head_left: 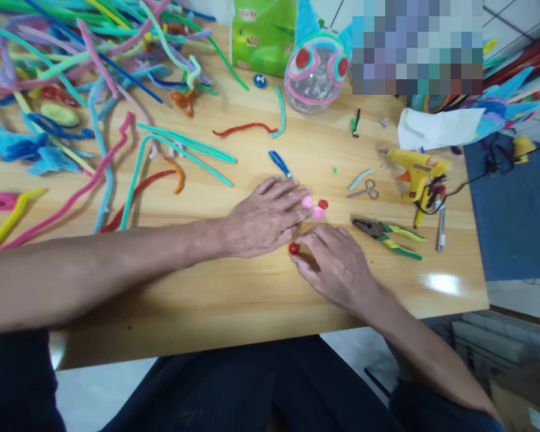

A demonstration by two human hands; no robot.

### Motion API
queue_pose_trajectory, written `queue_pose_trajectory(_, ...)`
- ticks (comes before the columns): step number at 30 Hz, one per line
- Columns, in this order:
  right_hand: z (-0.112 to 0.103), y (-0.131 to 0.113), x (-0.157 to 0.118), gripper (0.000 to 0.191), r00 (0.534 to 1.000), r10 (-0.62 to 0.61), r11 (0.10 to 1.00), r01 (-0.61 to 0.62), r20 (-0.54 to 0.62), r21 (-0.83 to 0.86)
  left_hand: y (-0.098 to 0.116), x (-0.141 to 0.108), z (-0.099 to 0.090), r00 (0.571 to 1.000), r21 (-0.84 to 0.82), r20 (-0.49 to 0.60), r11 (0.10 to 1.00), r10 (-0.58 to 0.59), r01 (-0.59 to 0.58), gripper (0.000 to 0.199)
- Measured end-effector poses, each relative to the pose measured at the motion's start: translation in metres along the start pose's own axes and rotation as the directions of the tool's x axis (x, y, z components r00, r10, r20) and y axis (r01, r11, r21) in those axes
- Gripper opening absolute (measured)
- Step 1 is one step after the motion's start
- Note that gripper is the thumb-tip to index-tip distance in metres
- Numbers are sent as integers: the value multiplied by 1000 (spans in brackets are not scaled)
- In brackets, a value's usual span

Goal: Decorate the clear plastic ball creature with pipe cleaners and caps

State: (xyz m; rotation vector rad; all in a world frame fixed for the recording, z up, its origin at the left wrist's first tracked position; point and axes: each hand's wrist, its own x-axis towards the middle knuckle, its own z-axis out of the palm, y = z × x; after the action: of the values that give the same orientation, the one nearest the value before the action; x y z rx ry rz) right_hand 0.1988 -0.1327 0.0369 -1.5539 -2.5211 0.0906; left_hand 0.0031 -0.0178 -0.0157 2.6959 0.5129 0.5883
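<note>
My left hand (267, 219) lies flat on the wooden table, fingers spread, its fingertips by two pink pieces (318, 213). A small red piece (323, 204) sits just right of them. Between the thumb and index finger of my right hand (335, 264) is a red ball (294, 248), close to the table surface and just below my left fingers. A blue twisted piece (279, 163) lies above my left hand. Behind stands a clear round figure (312, 81) with pink trim, red eyes and blue ears.
Fuzzy coloured stems (94, 60) pile up at the left. On the right lie pliers (389, 235), small scissors (364, 191), a yellow glue gun (416, 171) with a cord, and a cutter (440, 228). A green packet (263, 39) stands at the back. The table's front edge is near my lap.
</note>
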Motion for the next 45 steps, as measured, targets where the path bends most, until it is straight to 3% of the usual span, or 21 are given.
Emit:
queue_pose_trajectory(9,3,2,1,16,998,-50,998,51,-45,28,0,0,1,1000,66,-2,998,-1,1,37)
queue_pose_trajectory(13,3,12,2,20,999,26,979,-19,-34,205,0,0,-1,1000,68,-1,997,18,-18,37)
queue_pose_trajectory(18,4,17,2,12,991,123,962,-105,-56,251,1,0,-2,1000,33,-4,999,-2,2,38)
queue_pose_trajectory(22,3,15,-2,9,985,140,969,-116,-99,216,-1,-1,-1,1000,-5,-8,1000,8,-8,35)
queue_pose_trajectory(29,7,11,-3,6,993,108,990,-103,-50,93,-2,-3,2,999,-23,-40,1000,9,-10,35)
queue_pose_trajectory(35,12,9,-2,4,994,56,998,-56,-90,-2,0,-2,-2,1000,47,-1,999,26,-26,36)
queue_pose_trajectory(40,-5,20,4,7,984,77,997,-76,-160,11,1,-1,-3,1000,59,2,998,16,-16,35)
queue_pose_trajectory(45,-23,45,32,6,965,184,982,-172,-185,80,0,-2,-2,1000,57,-4,998,20,-19,37)
